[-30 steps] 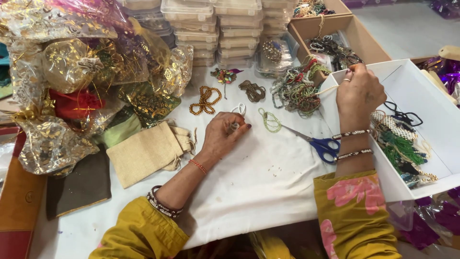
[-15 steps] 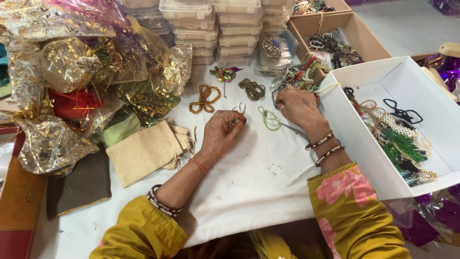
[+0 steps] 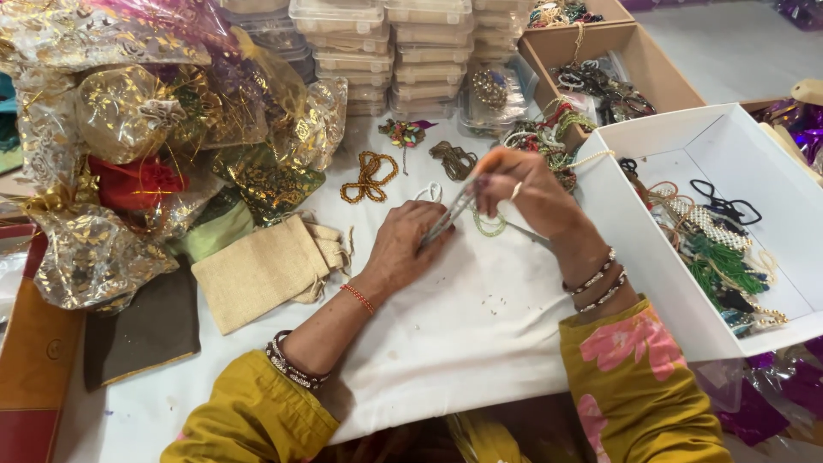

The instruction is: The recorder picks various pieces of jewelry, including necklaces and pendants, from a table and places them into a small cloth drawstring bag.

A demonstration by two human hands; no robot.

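The right hand (image 3: 536, 197) pinches slim pliers (image 3: 459, 204) beside the white box (image 3: 651, 283). The left hand (image 3: 403, 249) pinches a small piece at their tip. Bead strands (image 3: 369, 176) lie loose beyond, apparently unfinished.

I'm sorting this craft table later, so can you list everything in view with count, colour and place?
White box: one, right, holding beaded strings.
Cardboard boxes: two, brown, top right, with jewellery.
Clear plastic cases: several stacks, top centre.
Gold organza bags: a heap, top left, with a red pouch.
Jute pouches: a few, tan, left of centre.
Amber bead string: one, centre.
White sheet: one, covering the table.
Thin tool: one, silver shaft with an orange end, between the hands.
Left hand: flat on the sheet at the tool's tip.
Right hand: gripping the tool.
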